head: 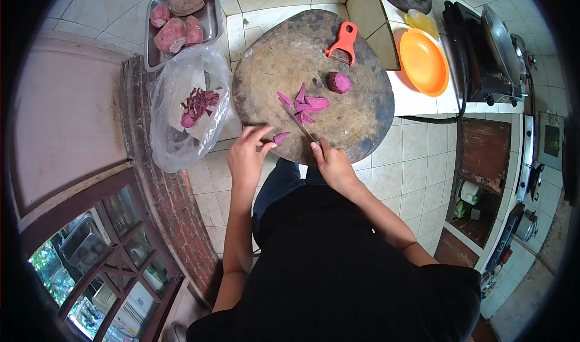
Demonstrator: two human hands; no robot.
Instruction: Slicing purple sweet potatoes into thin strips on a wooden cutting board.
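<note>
My right hand (334, 163) grips a kitchen knife (300, 125) by its handle, the blade pointing up and left over a round wooden chopping board (362, 120). At the board's lower left edge my left hand (250, 154) has its thumb and fingers apart with nothing between them. Just right of those fingertips lies a single purple sweet potato piece (282, 137). Several cut purple sweet potato strips (317, 103) are loosely heaped by the knife tip. Farther up, a cut sweet potato chunk (339, 83) rests beneath a red Y-shaped peeler (345, 45).
Left of the board, a clear plastic bag (174, 149) holds dark sweet potato peelings (199, 106). Beyond it, a metal tray (152, 47) contains several unpeeled sweet potatoes (171, 36). On the right tiled counter are an orange plastic bowl (424, 62) and a black gas stove (476, 74).
</note>
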